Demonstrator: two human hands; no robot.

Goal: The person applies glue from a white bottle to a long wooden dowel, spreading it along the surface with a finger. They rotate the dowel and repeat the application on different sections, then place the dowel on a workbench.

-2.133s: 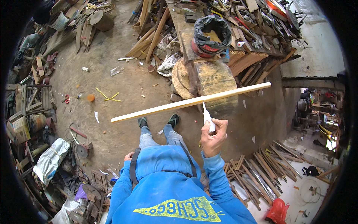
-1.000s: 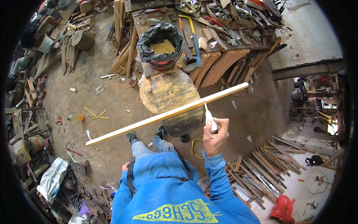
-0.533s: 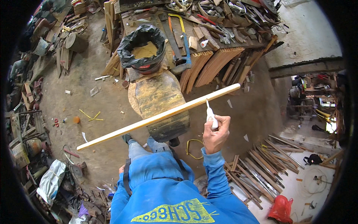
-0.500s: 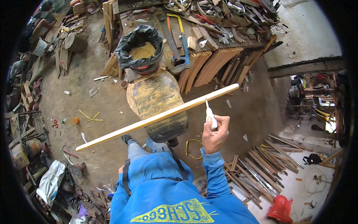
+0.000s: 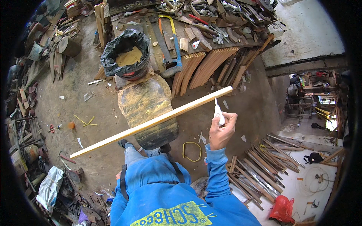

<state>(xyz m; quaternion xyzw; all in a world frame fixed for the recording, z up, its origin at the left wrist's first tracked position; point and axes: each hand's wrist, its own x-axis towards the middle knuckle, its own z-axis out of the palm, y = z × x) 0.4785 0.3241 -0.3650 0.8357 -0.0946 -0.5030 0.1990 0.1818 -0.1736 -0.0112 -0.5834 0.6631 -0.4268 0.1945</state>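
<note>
- Head view, surface and room: the brown floor (image 5: 103, 126) is strewn with scraps and a yellow loop (image 5: 183, 152).
- A cluttered counter (image 5: 157, 54) at the top bears a hacksaw (image 5: 176, 45) with a yellow and blue frame; beside it stands a bucket (image 5: 132, 74), lined with black plastic and holding tan powder.
- Curved brown boards (image 5: 211, 67) are stacked by the counter; loose sticks (image 5: 260, 177) and a red bag (image 5: 282, 210) lie lower right.
- Writing: the person's blue sweatshirt (image 5: 154, 196) carries dark lettering on a yellow patch, upside down here.
- A pale wooden strip (image 5: 151, 123) slants across a rounded block (image 5: 147, 100), right end higher in view; its support cannot be made out.
- The right hand (image 5: 223, 130), forearm raised, grips a small white bottle (image 5: 219, 116), nozzle up near the strip's right end; contact is unclear.
- The left hand (image 5: 118, 176) is mostly hidden beside the waist; I cannot tell its state.
</note>
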